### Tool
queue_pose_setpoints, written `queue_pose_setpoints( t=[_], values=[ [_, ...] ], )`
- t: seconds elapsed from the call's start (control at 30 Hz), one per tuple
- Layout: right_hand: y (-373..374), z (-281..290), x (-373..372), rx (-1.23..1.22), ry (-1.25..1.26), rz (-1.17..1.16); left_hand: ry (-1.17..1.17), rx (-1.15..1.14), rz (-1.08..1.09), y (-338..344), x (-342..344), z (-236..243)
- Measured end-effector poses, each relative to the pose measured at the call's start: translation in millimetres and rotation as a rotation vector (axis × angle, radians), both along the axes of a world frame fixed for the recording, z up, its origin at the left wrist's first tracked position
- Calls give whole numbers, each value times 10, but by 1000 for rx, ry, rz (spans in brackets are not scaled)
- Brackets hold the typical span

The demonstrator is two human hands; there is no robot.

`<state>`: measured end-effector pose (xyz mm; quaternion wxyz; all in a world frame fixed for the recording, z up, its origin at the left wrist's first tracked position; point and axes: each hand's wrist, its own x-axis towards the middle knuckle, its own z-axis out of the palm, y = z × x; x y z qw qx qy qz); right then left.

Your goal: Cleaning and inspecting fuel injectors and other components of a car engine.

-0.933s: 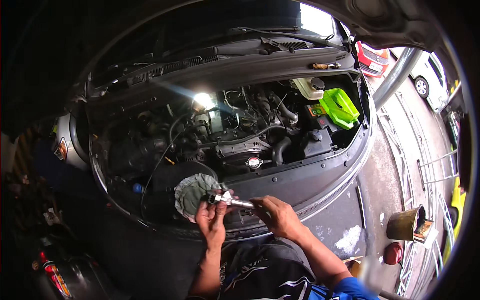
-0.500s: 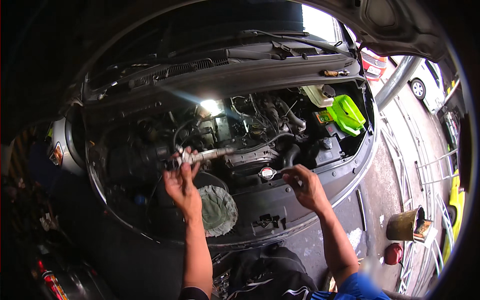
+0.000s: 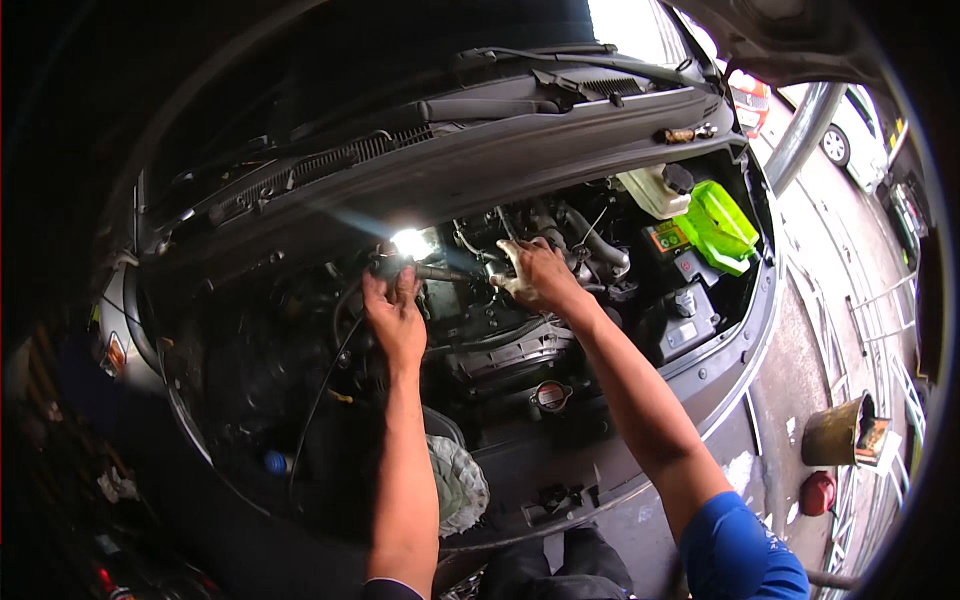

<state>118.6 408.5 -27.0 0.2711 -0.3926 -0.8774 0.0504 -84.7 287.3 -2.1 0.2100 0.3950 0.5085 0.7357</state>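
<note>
My left hand point(image 3: 395, 318) is closed around the thick end of a long metal cylindrical part point(image 3: 440, 273), beside a bright work light point(image 3: 411, 243). The part lies roughly level over the engine point(image 3: 478, 305), its thinner end pointing right. Reaching over the engine's right side, my right hand point(image 3: 538, 275) has its thumb and fingers apart, close to that thinner end. Whether its fingertips touch anything is hard to see. A radiator cap point(image 3: 550, 396) sits on the front panel between my forearms.
A bright green container point(image 3: 718, 228) stands by the battery point(image 3: 690, 318) at the right. A pale round cloth-like cover point(image 3: 458, 485) lies at the front, by my left forearm. A wooden-handled tool point(image 3: 690, 134) rests on the cowl. Outside stands a bucket point(image 3: 836, 432).
My left hand has carried the metal part farther back over the engine, near the light. My right hand has moved from the radiator cap back into the engine bay, its fingers spreading.
</note>
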Motion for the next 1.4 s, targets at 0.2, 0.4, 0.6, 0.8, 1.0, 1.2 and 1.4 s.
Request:
queue_pose_setpoints(
  t=[0.2, 0.4, 0.6, 0.8, 1.0, 1.2, 1.4],
  values=[
    [406, -187, 5, -385, 308, 2, 96, -67, -53, 122, -70, -111],
    [471, -23, 187, -568, 317, -4, -99, -61, -19, 39, -236, -204],
    [438, 57, 158, -627, 528, 375, -345, -5, -82, -50, -394, -226],
    [385, 149, 177, -729, 423, 369, -427, -8, -129, -27, -388, -262],
    [346, 119, 119, -654, 371, 352, -427, -38, -110, 8, -327, -282],
    [345, 39, 79, -593, 365, 346, -419, -49, -88, 21, -317, -317],
    [458, -29, 73, -689, 672, 147, -408, -31, -27, 58, -329, -353]
  ],
)
